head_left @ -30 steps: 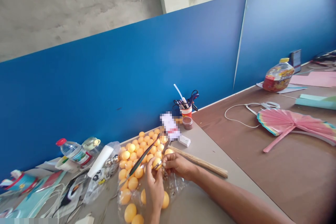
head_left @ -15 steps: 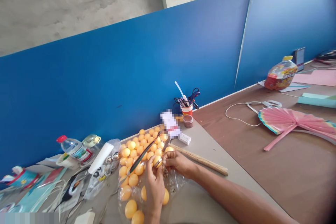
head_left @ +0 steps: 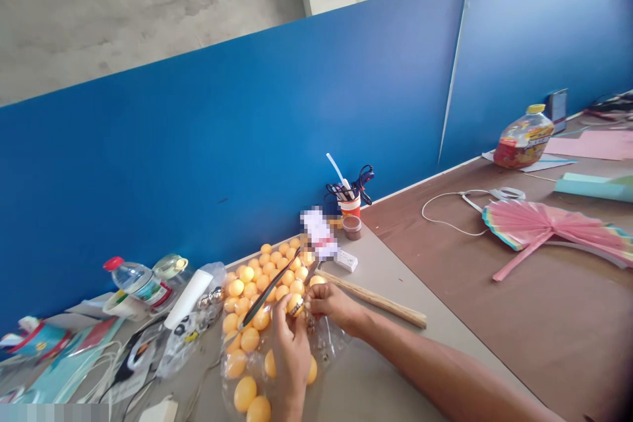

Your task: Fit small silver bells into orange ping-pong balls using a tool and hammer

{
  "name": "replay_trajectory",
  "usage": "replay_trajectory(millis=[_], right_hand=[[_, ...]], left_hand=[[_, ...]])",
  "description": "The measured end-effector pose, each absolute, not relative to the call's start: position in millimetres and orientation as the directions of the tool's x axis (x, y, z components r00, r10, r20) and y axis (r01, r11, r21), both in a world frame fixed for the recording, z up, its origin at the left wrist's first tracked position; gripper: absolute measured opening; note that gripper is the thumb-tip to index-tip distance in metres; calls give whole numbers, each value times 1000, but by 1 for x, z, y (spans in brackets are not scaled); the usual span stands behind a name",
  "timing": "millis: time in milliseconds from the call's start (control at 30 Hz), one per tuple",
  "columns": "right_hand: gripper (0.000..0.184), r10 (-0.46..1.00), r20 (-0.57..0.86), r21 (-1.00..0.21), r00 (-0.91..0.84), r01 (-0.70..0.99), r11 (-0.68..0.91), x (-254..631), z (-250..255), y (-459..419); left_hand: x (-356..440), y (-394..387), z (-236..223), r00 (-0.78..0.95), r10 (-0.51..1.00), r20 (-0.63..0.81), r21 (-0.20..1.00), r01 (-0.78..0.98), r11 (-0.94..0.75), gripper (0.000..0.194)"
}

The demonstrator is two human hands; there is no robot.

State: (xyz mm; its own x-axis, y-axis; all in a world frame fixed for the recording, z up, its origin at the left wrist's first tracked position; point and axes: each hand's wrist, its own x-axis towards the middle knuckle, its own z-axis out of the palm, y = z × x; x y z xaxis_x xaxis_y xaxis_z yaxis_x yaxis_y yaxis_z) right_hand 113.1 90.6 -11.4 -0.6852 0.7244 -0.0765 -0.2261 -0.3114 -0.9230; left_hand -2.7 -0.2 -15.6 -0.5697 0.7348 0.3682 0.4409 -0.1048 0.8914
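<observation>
My left hand and my right hand meet over a heap of orange ping-pong balls lying on clear plastic. Between the fingertips of both hands sits one orange ball with a dark band round it. My left fingers pinch it from below and my right fingers pinch it from the right. A long dark thin tool slants up from the left hand across the balls. Small metal bells lie just under the held ball.
A wooden stick lies right of my hands. A red cup of pens stands against the blue partition. A water bottle, a white tube and cables lie at the left; a pink paper fan and an oil bottle at the right.
The hands stay together on the same ball with only small finger shifts. The camera has drifted slightly, nudging the whole scene.
</observation>
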Motion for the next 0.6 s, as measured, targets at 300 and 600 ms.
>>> replay_trajectory(millis=[300, 600], right_hand=[[11, 750, -103, -941, -653, -181, -287, 113, -7, 90], [19, 755, -137, -944, -641, -147, -297, 114, -5, 89]], left_hand=[[-3, 1, -20, -542, 732, 412, 854, 511, -102, 40], [-1, 1, -15, -547, 754, 362, 880, 468, -83, 44]])
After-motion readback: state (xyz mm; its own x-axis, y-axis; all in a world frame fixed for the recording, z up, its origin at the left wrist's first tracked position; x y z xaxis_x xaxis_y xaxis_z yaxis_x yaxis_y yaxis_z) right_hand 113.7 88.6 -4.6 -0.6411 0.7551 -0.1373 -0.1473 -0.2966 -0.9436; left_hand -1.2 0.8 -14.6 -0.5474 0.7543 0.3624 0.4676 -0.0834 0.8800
